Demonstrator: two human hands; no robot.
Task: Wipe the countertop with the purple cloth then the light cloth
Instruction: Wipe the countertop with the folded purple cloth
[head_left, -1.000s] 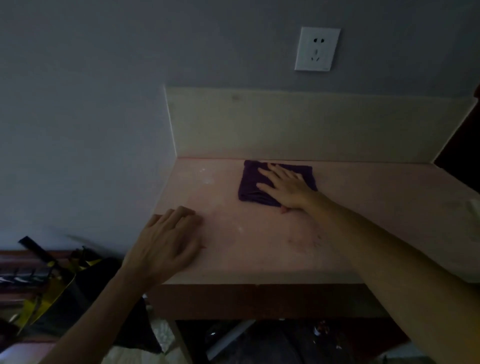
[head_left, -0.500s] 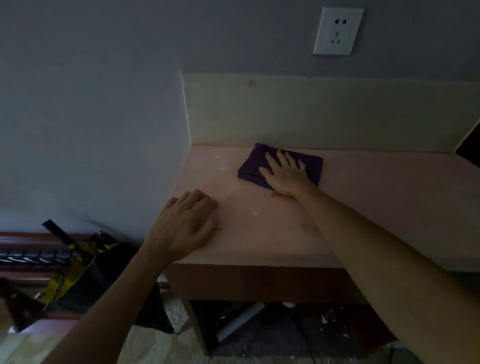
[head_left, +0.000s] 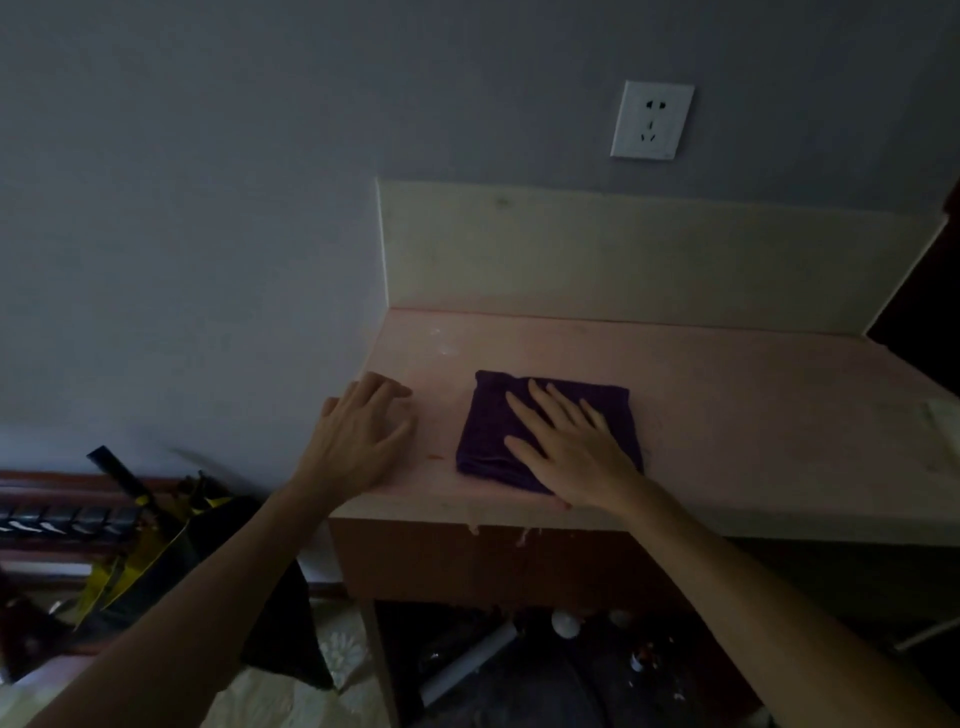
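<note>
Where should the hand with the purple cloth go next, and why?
Probably back and to the left, toward the far corner. The right hand lies flat on the folded purple cloth near the front edge of the countertop, and pale specks show on the counter near that corner. The left hand rests on the counter's left edge, beside that path.
</note>
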